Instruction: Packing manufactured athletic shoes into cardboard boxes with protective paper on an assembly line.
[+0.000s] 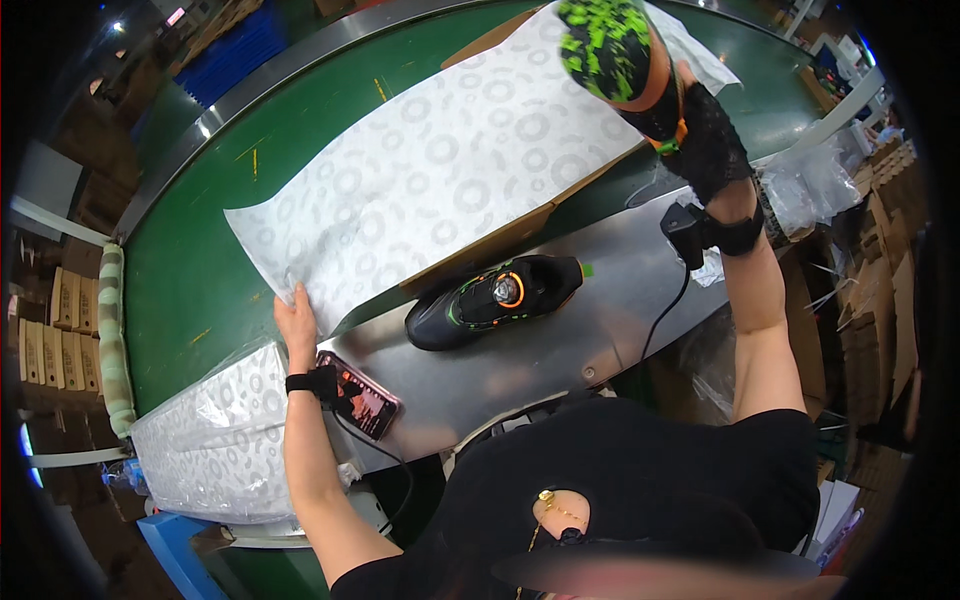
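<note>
My right hand [712, 145], in a black glove, is raised at the upper right and grips a shoe [608, 52]. The black sole of that shoe, splashed with bright green, is turned up. At the left, my left hand [295, 325] pinches the near left corner of a white patterned sheet of wrapping paper [420, 170]. The sheet lies across a cardboard box [500, 238], hiding most of it. A black shoe with green trim and an orange-ringed dial [500, 298] rests on the metal ledge [500, 365] in front of me, apart from both hands.
Green conveyor belt [185, 300] runs behind the ledge. A plastic-wrapped stack of patterned paper [215, 440] sits at lower left. A phone [365, 400] lies beside my left wrist, with a cable near it. Clear plastic bags [815, 190] and flattened cardboard [885, 300] are at right.
</note>
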`<action>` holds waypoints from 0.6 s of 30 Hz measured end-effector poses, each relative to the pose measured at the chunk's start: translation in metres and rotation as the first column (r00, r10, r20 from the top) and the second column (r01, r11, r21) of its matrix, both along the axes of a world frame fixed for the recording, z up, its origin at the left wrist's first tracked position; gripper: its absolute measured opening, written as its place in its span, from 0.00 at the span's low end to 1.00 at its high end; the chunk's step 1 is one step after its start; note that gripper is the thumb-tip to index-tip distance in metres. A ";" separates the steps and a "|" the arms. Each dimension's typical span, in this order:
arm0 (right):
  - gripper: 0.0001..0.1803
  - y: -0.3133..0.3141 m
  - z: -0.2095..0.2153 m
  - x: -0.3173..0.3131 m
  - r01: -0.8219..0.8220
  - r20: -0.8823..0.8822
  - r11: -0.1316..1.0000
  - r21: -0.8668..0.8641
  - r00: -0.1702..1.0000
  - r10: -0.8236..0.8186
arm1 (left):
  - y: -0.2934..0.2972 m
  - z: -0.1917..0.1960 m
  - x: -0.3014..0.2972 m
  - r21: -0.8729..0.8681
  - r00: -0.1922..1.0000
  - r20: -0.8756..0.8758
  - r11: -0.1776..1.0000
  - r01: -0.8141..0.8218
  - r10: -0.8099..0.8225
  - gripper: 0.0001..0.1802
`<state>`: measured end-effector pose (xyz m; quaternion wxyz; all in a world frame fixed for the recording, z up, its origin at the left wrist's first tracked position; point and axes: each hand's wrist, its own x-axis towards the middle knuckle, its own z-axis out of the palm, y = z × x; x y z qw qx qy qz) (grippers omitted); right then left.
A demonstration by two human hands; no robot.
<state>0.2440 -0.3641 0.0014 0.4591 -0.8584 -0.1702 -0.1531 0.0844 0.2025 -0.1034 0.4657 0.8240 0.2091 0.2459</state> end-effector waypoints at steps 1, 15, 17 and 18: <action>0.26 0.000 -0.003 0.004 -0.045 -0.076 0.998 0.042 0.996 0.048 | 0.008 -0.003 -0.002 0.026 1.000 0.005 1.000 -0.003 0.003 0.18; 0.18 0.287 -0.044 -0.008 -0.279 -0.599 0.948 0.154 0.737 0.314 | -0.076 0.136 0.054 -0.331 0.887 0.159 0.823 0.462 -0.434 0.18; 0.16 0.288 -0.019 -0.026 -0.625 -0.429 0.768 0.135 0.662 0.614 | -0.108 0.131 0.074 -0.181 0.816 0.047 0.798 0.575 -0.577 0.23; 0.15 0.280 -0.006 -0.046 -0.610 -0.379 0.728 0.314 0.622 0.685 | -0.122 0.121 0.084 -0.048 0.775 -0.034 0.775 0.630 -0.632 0.26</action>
